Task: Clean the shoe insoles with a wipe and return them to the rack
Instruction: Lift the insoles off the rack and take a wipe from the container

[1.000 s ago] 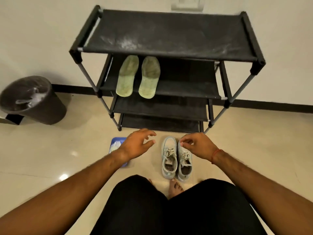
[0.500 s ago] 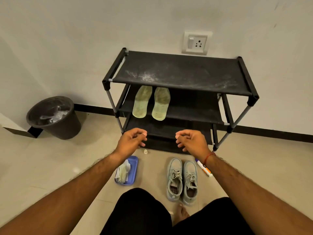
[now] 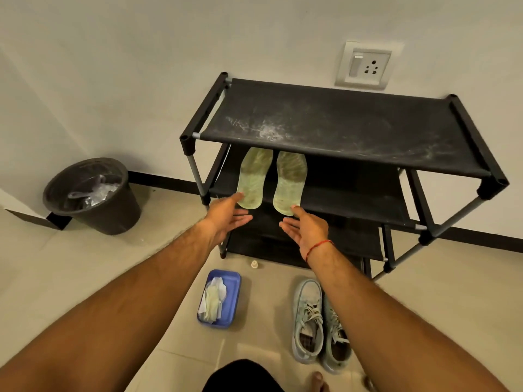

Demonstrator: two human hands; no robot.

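The left insole [image 3: 252,179] and right insole [image 3: 289,183], both pale green and soiled dark, lie side by side, heels toward the person, on the second shelf of the rack [image 3: 339,131], near its left end and partly under the dusty top shelf. The left hand [image 3: 226,215] reaches to the heel of the left insole and the right hand [image 3: 307,229] to the heel of the right one. Both hands are spread, fingers straight, palms turned inward, holding nothing; whether the fingertips touch the insoles cannot be told. A red thread [image 3: 318,246] circles the right wrist. On the floor before the rack stands a blue tray [image 3: 235,301] with crumpled wipes [image 3: 213,299] in it, and to its right a pair of light shoes [image 3: 308,321] set close together. A small cap [image 3: 254,263] lies between the tray and the rack. A dark bin [image 3: 113,210] with rubbish inside stands well to the left by the wall, and a socket [image 3: 368,65] sits on the wall above the rack.
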